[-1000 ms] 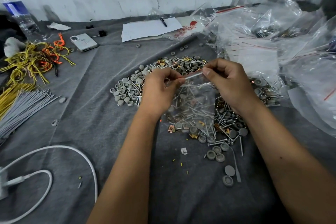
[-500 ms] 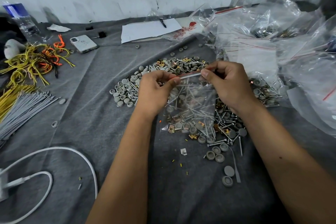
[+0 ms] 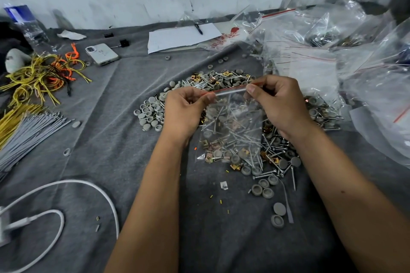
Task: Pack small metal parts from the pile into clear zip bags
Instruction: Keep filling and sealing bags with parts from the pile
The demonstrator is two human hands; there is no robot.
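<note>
A clear zip bag (image 3: 231, 131) with a red strip along its top hangs upright over the pile of small parts (image 3: 213, 82). Screws, grey caps and gold clips fill its lower half. My left hand (image 3: 184, 111) pinches the left end of the zip strip between thumb and fingers. My right hand (image 3: 279, 102) pinches the right end, its thumb pressed on the strip. The pile of screws, grey caps and gold clips spreads on the grey cloth (image 3: 115, 139) behind and to the right of the bag.
A heap of clear bags (image 3: 332, 55) fills the right side. Loose grey caps (image 3: 264, 188) lie near my right forearm. At the left are grey ties (image 3: 28, 131), yellow and orange wires (image 3: 42, 75), a phone (image 3: 102, 53), a white cable (image 3: 66, 186); paper with a pen (image 3: 182, 35) behind.
Both hands keep pinching the bag's top. The bag hangs a little lower and straighter, and its red zip strip now shows between my thumbs.
</note>
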